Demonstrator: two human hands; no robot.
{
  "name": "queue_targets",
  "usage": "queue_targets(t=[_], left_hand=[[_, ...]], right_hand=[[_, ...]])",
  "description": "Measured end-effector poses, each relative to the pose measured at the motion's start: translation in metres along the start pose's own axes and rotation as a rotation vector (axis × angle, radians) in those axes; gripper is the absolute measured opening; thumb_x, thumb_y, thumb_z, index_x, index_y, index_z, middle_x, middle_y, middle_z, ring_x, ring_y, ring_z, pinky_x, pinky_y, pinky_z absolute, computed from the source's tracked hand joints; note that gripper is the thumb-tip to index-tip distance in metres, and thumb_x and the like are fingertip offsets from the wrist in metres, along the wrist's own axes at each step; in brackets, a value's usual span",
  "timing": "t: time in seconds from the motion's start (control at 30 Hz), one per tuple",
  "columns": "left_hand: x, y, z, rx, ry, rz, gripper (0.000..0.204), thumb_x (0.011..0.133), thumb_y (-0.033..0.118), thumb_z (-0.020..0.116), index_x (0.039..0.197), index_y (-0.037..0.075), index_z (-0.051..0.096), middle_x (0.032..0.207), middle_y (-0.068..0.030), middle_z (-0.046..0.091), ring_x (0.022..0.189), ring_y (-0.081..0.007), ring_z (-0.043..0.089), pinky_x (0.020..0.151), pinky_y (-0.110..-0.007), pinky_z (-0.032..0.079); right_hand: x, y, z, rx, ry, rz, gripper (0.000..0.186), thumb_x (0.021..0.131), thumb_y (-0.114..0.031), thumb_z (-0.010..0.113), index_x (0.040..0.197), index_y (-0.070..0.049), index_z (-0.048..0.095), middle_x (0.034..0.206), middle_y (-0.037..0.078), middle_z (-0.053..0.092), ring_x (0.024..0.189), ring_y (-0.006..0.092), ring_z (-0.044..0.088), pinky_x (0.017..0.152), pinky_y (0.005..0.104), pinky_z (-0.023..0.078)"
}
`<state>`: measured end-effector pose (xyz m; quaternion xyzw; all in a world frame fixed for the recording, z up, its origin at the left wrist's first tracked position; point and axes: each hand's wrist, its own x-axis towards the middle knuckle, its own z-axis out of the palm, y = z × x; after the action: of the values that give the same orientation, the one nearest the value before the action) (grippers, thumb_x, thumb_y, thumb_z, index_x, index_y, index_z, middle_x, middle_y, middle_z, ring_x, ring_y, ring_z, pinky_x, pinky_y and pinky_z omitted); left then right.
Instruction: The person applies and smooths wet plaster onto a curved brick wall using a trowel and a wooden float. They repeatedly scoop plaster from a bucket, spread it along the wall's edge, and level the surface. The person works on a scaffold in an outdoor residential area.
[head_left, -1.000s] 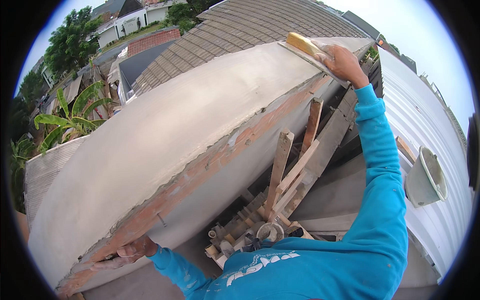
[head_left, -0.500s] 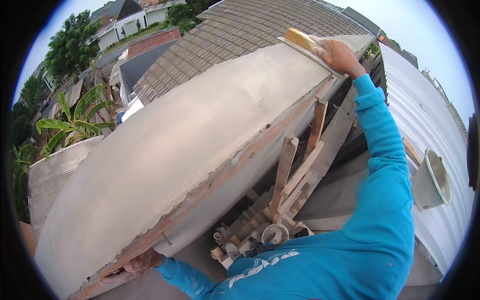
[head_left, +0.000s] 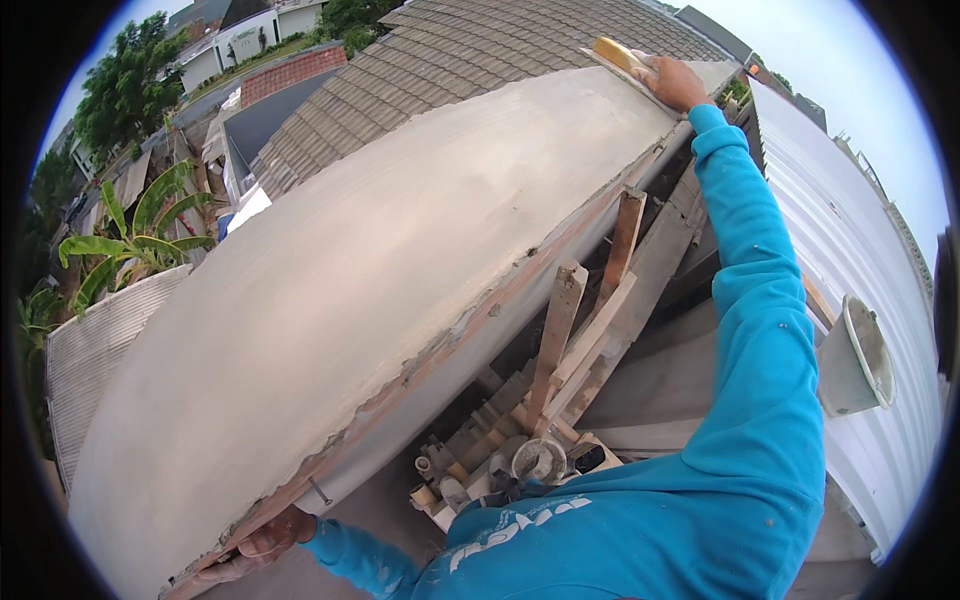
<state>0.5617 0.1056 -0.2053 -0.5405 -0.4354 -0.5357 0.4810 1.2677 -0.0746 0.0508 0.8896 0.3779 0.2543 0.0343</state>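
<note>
A pale, freshly plastered wall top (head_left: 400, 270) slopes across the view, with a ragged mortar edge and reddish masonry along its near side. At its far upper end, my right hand (head_left: 676, 82) is closed round a plastering float (head_left: 612, 53), which has a yellowish handle and a long flat blade. The blade lies across the plaster surface. Down at the near left end, my left hand (head_left: 268, 538) grips the wall's edge, its fingertips partly hidden. A metal bolt (head_left: 320, 492) sticks out of the wall beside that hand.
Wooden props (head_left: 560, 335) stand under the wall, near a small round container (head_left: 538, 460) among pipes and scraps. A whitish bucket (head_left: 855, 360) sits on the corrugated metal roof (head_left: 815, 210) at right. Beyond the wall is a tiled roof (head_left: 460, 65); a banana plant (head_left: 140, 235) grows at left.
My right hand and the float have slid a little farther along the wall's far end, with the arm stretched out more. My left hand keeps its place on the edge. The view has shifted slightly.
</note>
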Motion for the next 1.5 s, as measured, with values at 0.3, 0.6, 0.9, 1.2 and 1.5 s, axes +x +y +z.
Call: queue_targets(t=[0.3, 0.6, 0.9, 1.2, 1.5], left_hand=[[0.019, 0.014, -0.011, 0.029, 0.011, -0.029, 0.066, 0.091, 0.042, 0.064, 0.14, 0.01, 0.033, 0.145, -0.0297, 0.035, 0.137, -0.046, 0.034, 0.101, -0.059, 0.042], [0.007, 0.011, -0.007, 0.024, -0.029, -0.04, 0.066, 0.091, 0.049, 0.061, 0.137, 0.01, 0.034, 0.145, -0.033, 0.032, 0.135, -0.0483, 0.035, 0.096, -0.058, 0.045], [0.01, 0.004, -0.01, 0.035, 0.041, -0.009, 0.048, 0.095, 0.042, 0.059, 0.129, 0.013, 0.041, 0.148, -0.0283, 0.034, 0.138, -0.0472, 0.033, 0.101, -0.061, 0.04], [0.016, 0.011, -0.004, -0.031, 0.067, -0.109, 0.064, 0.102, 0.04, 0.04, 0.149, -0.002, 0.026, 0.151, -0.0244, 0.031, 0.141, -0.0411, 0.031, 0.11, -0.052, 0.034], [0.02, 0.024, -0.01, -0.32, 0.101, -0.477, 0.065, 0.102, 0.041, 0.033, 0.148, -0.005, 0.031, 0.153, -0.0244, 0.028, 0.142, -0.0377, 0.03, 0.112, -0.051, 0.03]], right_hand=[[-0.14, -0.045, -0.086, 0.163, -0.013, -0.145, 0.046, 0.095, -0.044, 0.055, 0.125, -0.011, 0.065, 0.108, 0.02, 0.067, 0.101, 0.0385, 0.063, 0.088, 0.0453, 0.049], [0.02, 0.005, 0.013, -0.017, 0.025, 0.0, 0.051, 0.093, -0.049, 0.055, 0.124, -0.009, 0.065, 0.104, 0.021, 0.069, 0.098, 0.0406, 0.064, 0.086, 0.0503, 0.05], [-0.131, -0.103, -0.09, 0.252, 0.073, -0.396, 0.046, 0.094, -0.044, 0.056, 0.128, -0.013, 0.062, 0.093, 0.022, 0.067, 0.088, 0.0417, 0.062, 0.082, 0.0496, 0.048], [-0.018, -0.062, -0.024, 0.046, 0.075, -0.125, 0.047, 0.093, -0.047, 0.056, 0.133, -0.024, 0.06, 0.102, 0.021, 0.069, 0.095, 0.0383, 0.065, 0.085, 0.0479, 0.05], [-0.132, -0.112, -0.104, 0.267, 0.058, -0.379, 0.045, 0.093, -0.039, 0.058, 0.133, -0.018, 0.06, 0.101, 0.02, 0.069, 0.089, 0.0397, 0.065, 0.082, 0.0477, 0.05]])
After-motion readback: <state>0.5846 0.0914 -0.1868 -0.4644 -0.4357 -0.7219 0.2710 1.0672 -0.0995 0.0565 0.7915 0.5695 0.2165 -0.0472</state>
